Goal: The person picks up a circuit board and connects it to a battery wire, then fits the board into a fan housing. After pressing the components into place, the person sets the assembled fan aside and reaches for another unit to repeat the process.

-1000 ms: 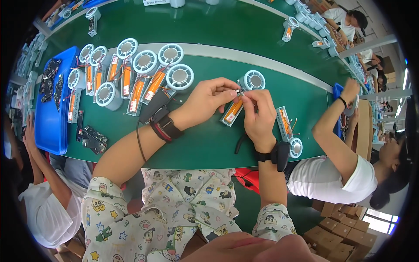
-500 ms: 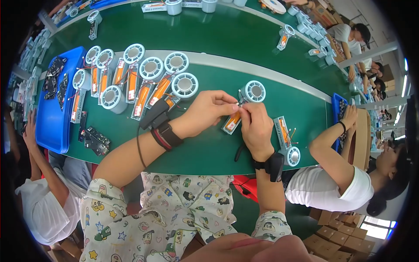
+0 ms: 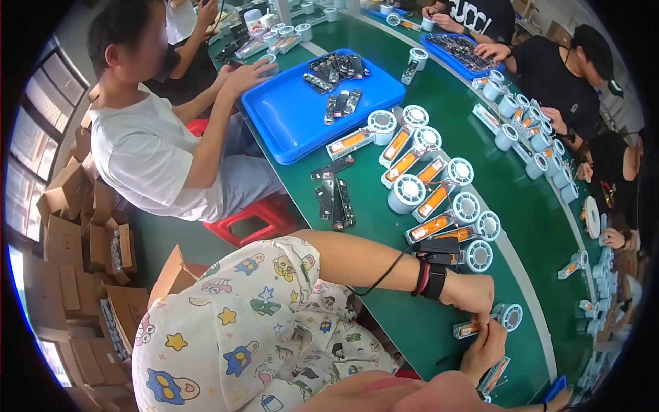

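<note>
Both of my hands are on a small orange-and-white device with a round white fan end, lying on the green table at the lower right. My left hand grips it from above; its wrist carries a black strap with a cord and a red band. My right hand pinches the device from below. A second similar device lies just beside my right hand.
A row of several matching devices runs up the table. Behind it are loose black parts and a blue tray holding more. A person in a white shirt sits on a red stool; cardboard boxes are stacked at left. Other workers sit at upper right.
The view has swung far to the left, so my hands now sit at the lower right. Both hands stay on the same device.
</note>
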`<state>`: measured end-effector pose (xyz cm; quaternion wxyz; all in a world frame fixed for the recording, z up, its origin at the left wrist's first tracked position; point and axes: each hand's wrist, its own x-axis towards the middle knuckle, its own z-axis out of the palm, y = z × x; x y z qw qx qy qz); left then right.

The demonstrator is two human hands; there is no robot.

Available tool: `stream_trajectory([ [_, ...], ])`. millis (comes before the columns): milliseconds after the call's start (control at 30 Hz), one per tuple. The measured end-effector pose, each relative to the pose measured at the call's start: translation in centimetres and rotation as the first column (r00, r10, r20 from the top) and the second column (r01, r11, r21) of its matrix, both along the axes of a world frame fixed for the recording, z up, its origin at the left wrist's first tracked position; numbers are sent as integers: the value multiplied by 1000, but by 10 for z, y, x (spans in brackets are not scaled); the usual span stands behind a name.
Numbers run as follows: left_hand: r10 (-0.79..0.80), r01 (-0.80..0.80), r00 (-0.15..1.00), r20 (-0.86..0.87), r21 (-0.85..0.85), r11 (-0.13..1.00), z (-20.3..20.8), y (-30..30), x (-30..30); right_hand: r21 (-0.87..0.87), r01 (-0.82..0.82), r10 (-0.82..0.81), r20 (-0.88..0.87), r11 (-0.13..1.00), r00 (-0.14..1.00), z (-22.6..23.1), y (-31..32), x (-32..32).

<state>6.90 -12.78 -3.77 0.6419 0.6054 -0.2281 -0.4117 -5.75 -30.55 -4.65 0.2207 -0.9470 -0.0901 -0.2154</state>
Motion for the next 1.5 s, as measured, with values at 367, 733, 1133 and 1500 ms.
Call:
stream_trajectory([
  [367, 256, -148, 616, 745, -211, 966, -22, -2, -30, 743, 153, -222, -7, 651, 975, 2, 3, 2],
  [733, 375, -203, 542, 752, -316, 927, -25, -18, -36, 345, 248, -284, 57, 905, 957, -3, -18, -17],
  [1133, 286, -108, 554, 782, -273, 956, -22, -2, -15, 670, 87, -167, 56, 737, 984, -6, 2, 3],
  [1500, 173, -45, 597, 783, -183, 982, -17, 5, -14, 332, -18, -78, 275, 943, 958, 5, 8, 11],
])
